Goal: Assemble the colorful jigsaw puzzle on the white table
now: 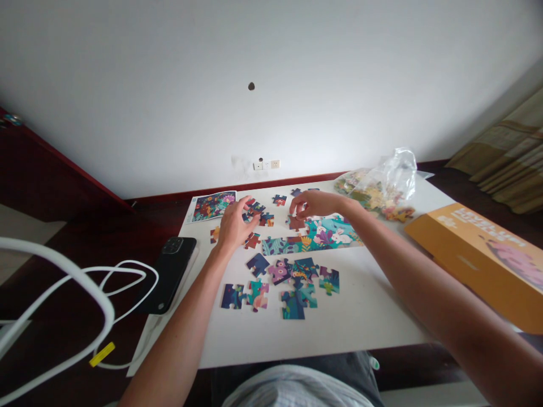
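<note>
My left hand [236, 224] is over a cluster of dark and orange puzzle pieces [266, 219] on the left of the table, its thumb and forefinger apart. A reddish-brown puzzle piece [251, 241] lies just below its thumb. With curled fingers, my right hand [318, 203] has its fingertips at a brown puzzle piece [296, 224]. That piece sits at the upper left of a joined puzzle section [324, 234] showing white rabbits on teal. My right forearm covers part of this section's right end.
Loose and joined pieces [292, 305] lie nearer me on the white table [339, 328]. A picture sheet [212, 206] is at back left, a black phone [172, 274] and white cable [106, 305] at left. A clear bag of pieces [382, 189] and an orange box [475, 260] are at right.
</note>
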Demonstrator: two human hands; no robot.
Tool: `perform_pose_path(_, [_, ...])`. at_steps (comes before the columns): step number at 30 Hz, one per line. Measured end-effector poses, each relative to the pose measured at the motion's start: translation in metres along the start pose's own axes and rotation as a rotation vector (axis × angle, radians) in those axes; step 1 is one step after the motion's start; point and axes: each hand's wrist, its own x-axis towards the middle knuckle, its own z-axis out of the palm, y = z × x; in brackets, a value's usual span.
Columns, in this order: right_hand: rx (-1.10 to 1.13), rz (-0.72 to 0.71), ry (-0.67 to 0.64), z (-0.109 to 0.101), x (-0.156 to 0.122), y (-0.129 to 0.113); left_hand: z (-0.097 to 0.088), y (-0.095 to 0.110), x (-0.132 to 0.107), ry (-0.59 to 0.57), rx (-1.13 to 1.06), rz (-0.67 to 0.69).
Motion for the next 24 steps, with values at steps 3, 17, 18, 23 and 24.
perform_pose_path(3, [0.022,0.038,0.140,0.001,0.002,0.001,-0.001,0.001,0.001,0.024,0.001,-0.014])
perform_pose_path(17, [-0.155,0.261,0.517,-0.006,-0.005,0.032,0.002,-0.004,0.003,0.117,-0.046,0.062])
perform_pose_path(18, [-0.184,0.270,0.537,-0.006,-0.004,0.032,0.002,-0.004,0.003,0.119,-0.050,0.075])
perform_pose_path(23, [-0.015,0.043,0.455,0.003,0.005,0.009,-0.001,0.004,0.003,0.128,-0.079,0.111])
perform_pose_path(24, [0.088,-0.049,0.396,0.007,0.008,0.001,-0.002,0.006,0.003,0.125,-0.095,0.122])
